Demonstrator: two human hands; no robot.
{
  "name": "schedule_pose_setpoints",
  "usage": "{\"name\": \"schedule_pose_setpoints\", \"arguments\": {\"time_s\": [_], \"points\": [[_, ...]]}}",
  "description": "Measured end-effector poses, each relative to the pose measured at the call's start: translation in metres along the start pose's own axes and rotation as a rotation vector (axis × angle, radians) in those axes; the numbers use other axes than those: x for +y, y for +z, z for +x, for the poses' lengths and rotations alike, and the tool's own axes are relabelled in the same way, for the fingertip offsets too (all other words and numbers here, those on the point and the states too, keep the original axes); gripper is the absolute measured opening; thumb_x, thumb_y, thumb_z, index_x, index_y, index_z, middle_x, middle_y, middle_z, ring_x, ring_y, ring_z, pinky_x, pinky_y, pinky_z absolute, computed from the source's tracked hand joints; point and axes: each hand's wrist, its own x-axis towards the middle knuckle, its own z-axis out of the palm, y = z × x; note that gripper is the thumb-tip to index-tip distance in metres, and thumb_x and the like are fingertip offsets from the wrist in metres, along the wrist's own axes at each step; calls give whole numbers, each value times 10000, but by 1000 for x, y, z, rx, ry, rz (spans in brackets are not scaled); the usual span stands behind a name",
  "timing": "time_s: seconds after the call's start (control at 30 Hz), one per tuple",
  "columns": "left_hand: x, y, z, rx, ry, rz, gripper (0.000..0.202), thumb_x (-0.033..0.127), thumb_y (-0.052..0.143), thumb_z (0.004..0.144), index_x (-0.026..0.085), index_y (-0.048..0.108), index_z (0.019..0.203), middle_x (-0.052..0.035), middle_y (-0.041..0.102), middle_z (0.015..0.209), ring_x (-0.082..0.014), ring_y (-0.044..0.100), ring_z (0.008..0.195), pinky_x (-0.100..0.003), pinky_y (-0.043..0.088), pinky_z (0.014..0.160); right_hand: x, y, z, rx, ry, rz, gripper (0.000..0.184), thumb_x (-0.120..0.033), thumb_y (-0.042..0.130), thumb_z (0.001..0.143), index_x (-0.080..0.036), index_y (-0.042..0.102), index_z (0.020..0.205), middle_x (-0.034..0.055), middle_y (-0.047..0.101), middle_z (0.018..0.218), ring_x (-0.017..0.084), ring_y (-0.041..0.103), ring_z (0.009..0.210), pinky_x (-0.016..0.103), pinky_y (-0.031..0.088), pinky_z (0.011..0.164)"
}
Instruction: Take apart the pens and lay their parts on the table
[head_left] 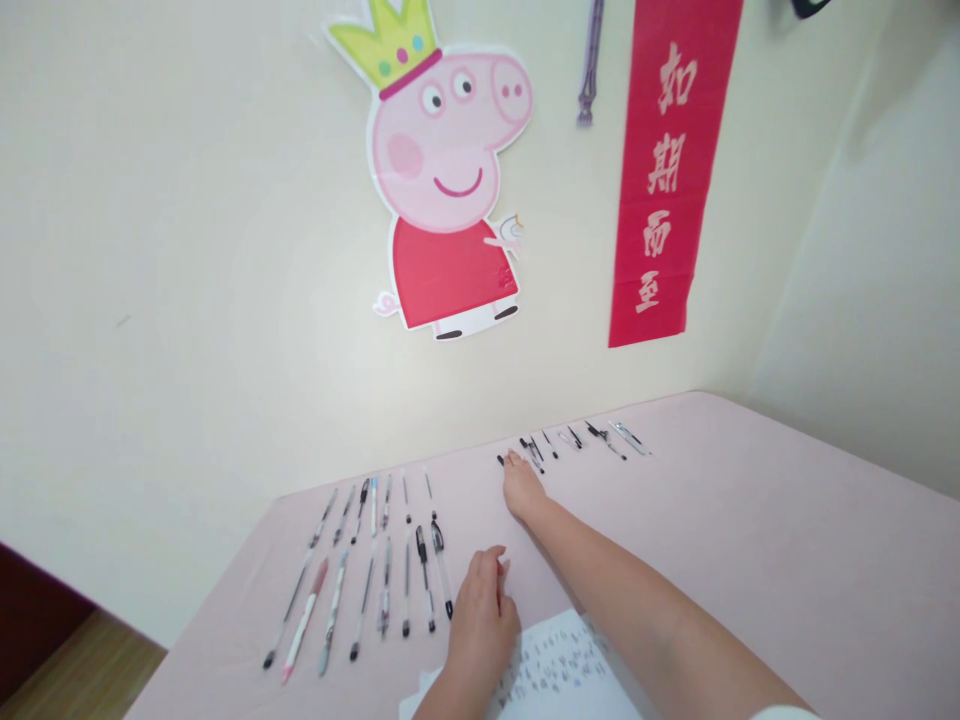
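My right hand [523, 486] reaches to the far side of the pink table, its fingers closed together over a pen [500, 461]. Only the pen's dark end shows beside the fingertips; the rest is hidden. Just right of it lie several black pens and pen parts [533, 450]. My left hand [481, 612] rests nearer, fingers loosely bent and thumb apart, with nothing visible in it. Beneath its wrist is a sheet of paper with handwriting [555, 655]. To its left, several pens stand in two rows: a clear pen with black cap [441, 565] is closest, and a pink-and-white pen [306, 620] lies further left.
The table [750, 540] meets a pale wall along its far edge. On the wall hang a cartoon pig cutout [450, 190], a red banner with white characters [660, 180] and a purple strip [590, 70]. Wooden floor [90, 670] shows at lower left.
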Motion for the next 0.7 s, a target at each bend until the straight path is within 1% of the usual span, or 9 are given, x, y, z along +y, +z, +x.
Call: {"name": "schedule_pose_setpoints", "arguments": {"time_s": [0.23, 0.43, 0.6, 0.7], "points": [[0, 1, 1, -6, -3, 35, 490, -14, 373, 660, 175, 464, 1102, -72, 533, 1006, -171, 519, 974, -302, 384, 889, 0, 7, 15, 26, 39, 19, 515, 18, 253, 801, 31, 409, 1292, 206, 344, 1391, 228, 323, 1283, 322, 214, 1061], [-1, 1, 1, 3, 1, 22, 504, -20, 378, 647, 189, 469, 1096, -65, 539, 1008, -169, 520, 967, -294, 385, 884, 2, 10, 21, 34, 62, 42, 522, 7, 303, 788, 2, 414, 1299, 195, 322, 1406, 223, 329, 1278, 328, 208, 1059], [-1, 0, 0, -9, 7, 29, 495, -19, 367, 657, 185, 463, 1098, -63, 534, 986, -168, 520, 946, -298, 391, 866, 4, 10, 21, 32, 39, 54, 499, 2, 294, 803, 19, 427, 1284, 194, 331, 1402, 214, 298, 1296, 313, 178, 1071], [-1, 0, 0, -9, 11, 43, 486, -12, 370, 663, 173, 466, 1101, -65, 531, 977, -171, 519, 940, -302, 388, 866, 3, 6, 18, 32, 6, 59, 478, -26, 295, 825, 19, 432, 1280, 192, 329, 1404, 216, 281, 1305, 316, 167, 1076]]}}
